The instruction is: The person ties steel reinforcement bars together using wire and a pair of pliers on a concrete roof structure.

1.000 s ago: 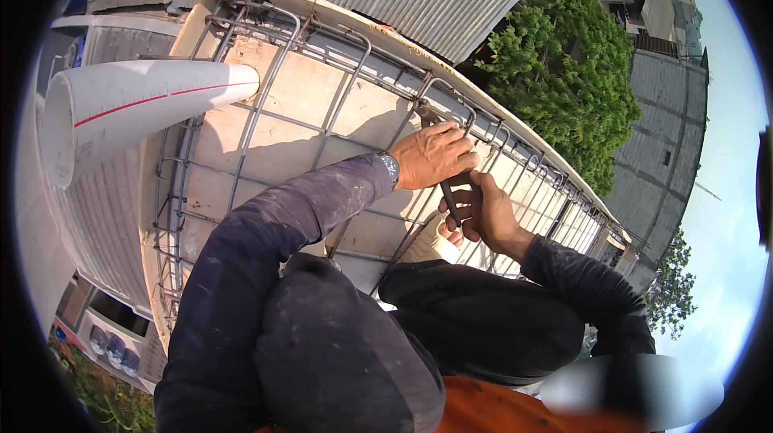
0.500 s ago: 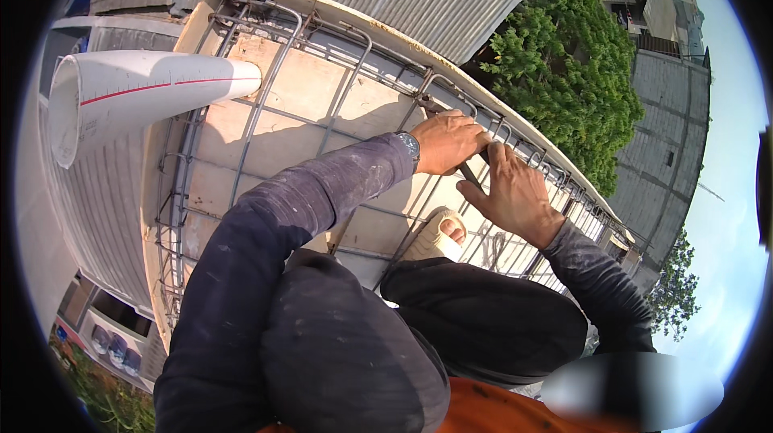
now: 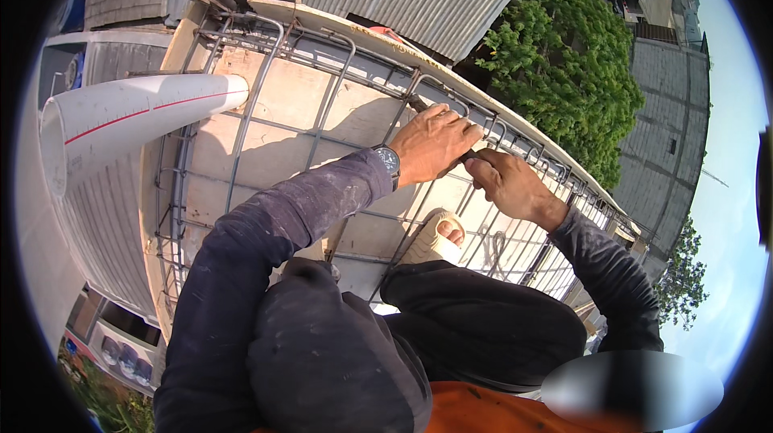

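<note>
From the person's head, a wide, round view looks down, quite close, at the left hand [image 3: 436, 145], right hand [image 3: 519, 187] and knees [image 3: 322, 328].

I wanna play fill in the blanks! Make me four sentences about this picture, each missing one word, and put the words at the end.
1. The right hand and the ____ hand both touch the dark bar.
2. Strapped round one arm, near the hand, is a ____.
3. The long stripe along the white pipe is ____.
4. Bare ____ poke out of the cream sandal.

Missing words: left; watch; red; toes.
</note>
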Demonstrator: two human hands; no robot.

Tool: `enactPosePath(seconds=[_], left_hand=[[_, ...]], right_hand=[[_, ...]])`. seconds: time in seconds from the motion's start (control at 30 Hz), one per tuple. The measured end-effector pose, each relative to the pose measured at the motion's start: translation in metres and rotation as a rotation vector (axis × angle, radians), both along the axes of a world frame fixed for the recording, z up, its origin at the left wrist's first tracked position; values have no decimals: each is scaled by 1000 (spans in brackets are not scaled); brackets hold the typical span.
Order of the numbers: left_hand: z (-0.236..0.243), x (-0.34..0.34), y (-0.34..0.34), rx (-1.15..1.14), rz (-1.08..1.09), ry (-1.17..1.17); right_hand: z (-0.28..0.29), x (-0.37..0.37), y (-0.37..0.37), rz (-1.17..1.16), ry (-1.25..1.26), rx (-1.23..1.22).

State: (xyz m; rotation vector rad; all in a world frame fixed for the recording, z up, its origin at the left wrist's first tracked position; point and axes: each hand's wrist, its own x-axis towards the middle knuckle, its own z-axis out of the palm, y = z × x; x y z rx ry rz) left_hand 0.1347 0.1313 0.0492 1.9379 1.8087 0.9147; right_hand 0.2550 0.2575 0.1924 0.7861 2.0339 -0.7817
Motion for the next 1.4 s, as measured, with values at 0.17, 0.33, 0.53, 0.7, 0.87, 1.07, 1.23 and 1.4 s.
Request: enactPosePath(seconds=[0.17,0.33,0.53,0.7,0.87,1.07,1.23,1.4], left_hand=[[-5,9,-33,68,-51,138],[-13,4,-36,104,-84,128],[-12,15,-7,170,79,93],[1,7,25,-81,-54,110],[0,0,44,-169,-118,-13],[7,10,17,43,15,250],[1,8,12,49,42,0],[15,-20,23,-137,-163,-121]], right_hand=[[-29,31,-66,-710,141,-362],[-40,36,-68,-638,198,-390],[-13,18,8,-678,-49,-564],[16,-4,25,116,112,161],[13,5,-4,606,193,628],[6,-6,4,235,-59,135],[-6,3,30,-609,-90,-565],[34,-33,15,61,-20,82]])
